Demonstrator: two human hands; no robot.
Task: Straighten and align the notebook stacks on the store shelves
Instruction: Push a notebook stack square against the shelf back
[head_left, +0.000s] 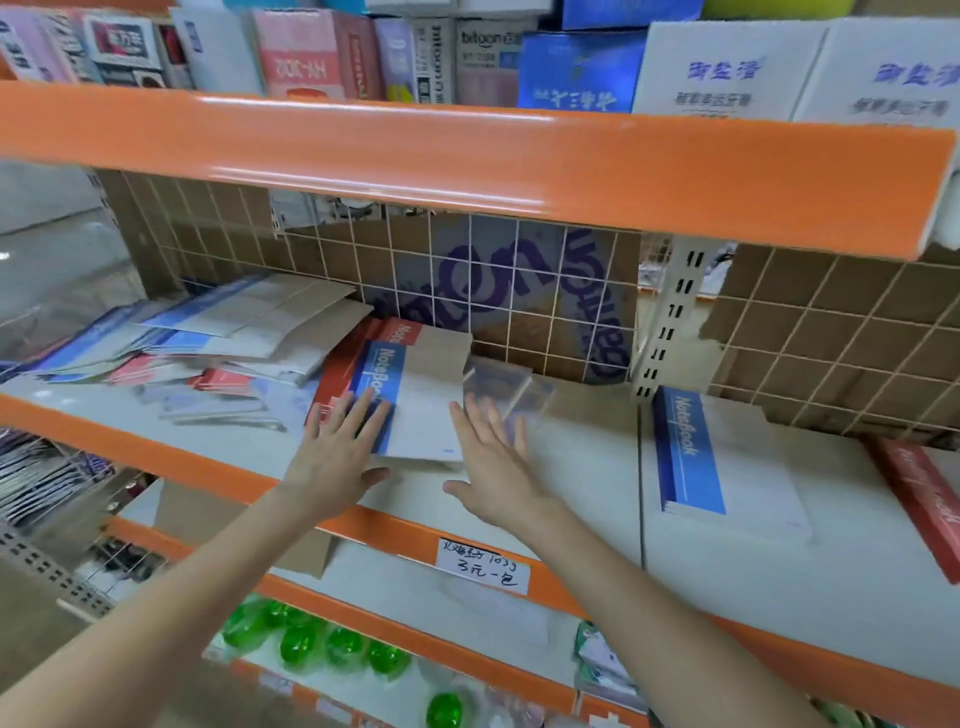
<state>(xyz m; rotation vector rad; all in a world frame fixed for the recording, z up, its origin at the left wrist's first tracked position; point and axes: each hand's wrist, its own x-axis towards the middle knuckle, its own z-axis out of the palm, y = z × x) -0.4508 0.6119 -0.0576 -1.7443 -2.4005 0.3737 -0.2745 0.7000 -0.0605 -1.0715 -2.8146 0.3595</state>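
While the blue-spined notebook stack (415, 400) lies askew on the middle shelf (571, 457), over a red notebook (337, 369), the left hand (337, 457) presses flat on its spine, fingers straight. The right hand (493, 467) hovers beside it, fingers spread. Loose notebooks (208, 338) sprawl left; another stack (722, 457) lies right.

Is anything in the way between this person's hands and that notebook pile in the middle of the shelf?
Nothing visible. The left hand already lies flat on the blue spine side of the middle notebook stack. The right hand, fingers straight, is at the stack's right edge, with only bare shelf around it.
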